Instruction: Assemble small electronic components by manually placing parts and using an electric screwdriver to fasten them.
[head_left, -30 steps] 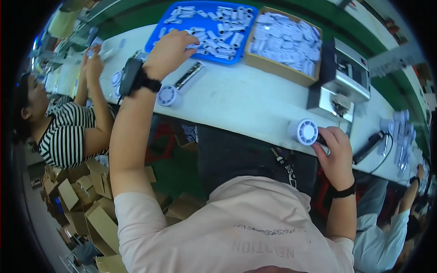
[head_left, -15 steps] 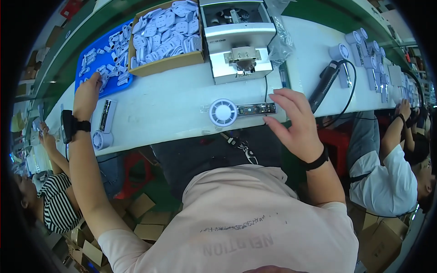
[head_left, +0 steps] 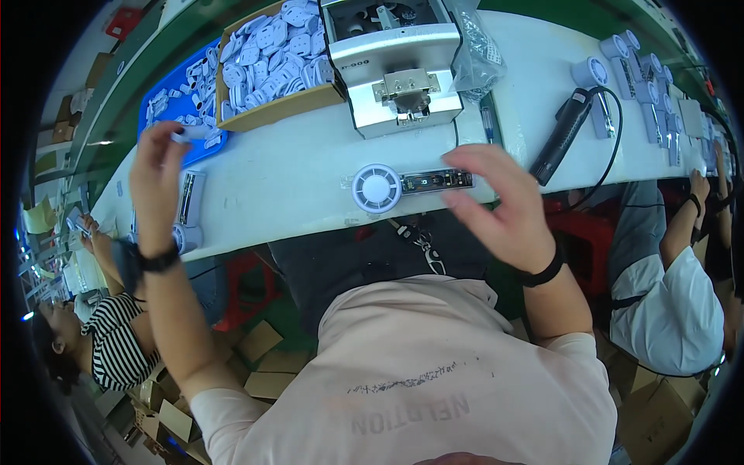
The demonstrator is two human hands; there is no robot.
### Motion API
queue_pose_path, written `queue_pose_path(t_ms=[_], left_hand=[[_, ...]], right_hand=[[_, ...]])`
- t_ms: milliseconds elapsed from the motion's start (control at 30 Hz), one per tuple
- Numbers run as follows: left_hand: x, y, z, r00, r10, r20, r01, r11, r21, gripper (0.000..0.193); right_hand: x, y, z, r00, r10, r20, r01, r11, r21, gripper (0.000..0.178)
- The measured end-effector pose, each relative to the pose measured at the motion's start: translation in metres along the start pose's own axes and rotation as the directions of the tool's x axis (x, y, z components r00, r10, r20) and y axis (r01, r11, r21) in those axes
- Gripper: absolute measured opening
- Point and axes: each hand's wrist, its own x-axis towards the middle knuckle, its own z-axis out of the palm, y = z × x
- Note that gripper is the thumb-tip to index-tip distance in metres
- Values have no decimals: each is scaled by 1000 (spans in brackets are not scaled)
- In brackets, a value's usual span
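Observation:
My left hand (head_left: 160, 167) is raised over the near edge of the blue tray (head_left: 175, 87), pinching a small pale plastic piece (head_left: 191, 133) between thumb and fingers. More such small parts lie in that tray. In front of me lies a handheld fan (head_left: 377, 189), its round grille to the left and its handle opened to show a circuit board (head_left: 434, 181). My right hand (head_left: 505, 203) is open around the handle's right end, thumb and fingers apart; whether it touches the handle I cannot tell.
A cardboard box (head_left: 280, 116) of pale plastic covers stands beside a silver machine (head_left: 403, 77). A black electric screwdriver (head_left: 564, 136) with a cable lies to the right, before several fans (head_left: 647, 93). Another fan (head_left: 188, 203) lies left. Co-workers sit on both sides.
My left hand has lifted off the blue tray and come nearer, now with a small plastic piece in its fingers. My right hand stays around the fan's handle end, barely moved.

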Motion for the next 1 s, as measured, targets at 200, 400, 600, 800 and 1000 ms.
queue_pose_path(t_ms=[200,400,600,800,1000], left_hand=[[-121,120,124,797,571,197,-531,818,-221,28],[-134,113,146,778,608,158,-572,790,-219,34],[-93,123,165,858,487,160,-493,870,-6,37],[-89,105,191,856,456,243,-453,889,-70,38],[-89,110,189,880,414,232,-381,908,-174,38]], right_hand=[[-4,-32,36,977,-117,175,78,973,215,32],[-19,-13,2,926,-69,372,83,996,-23,23],[22,-3,-8,954,-73,292,179,918,-355,20],[25,11,9,925,-143,352,261,913,-314,19],[23,16,1,935,-132,330,225,939,-261,19]])
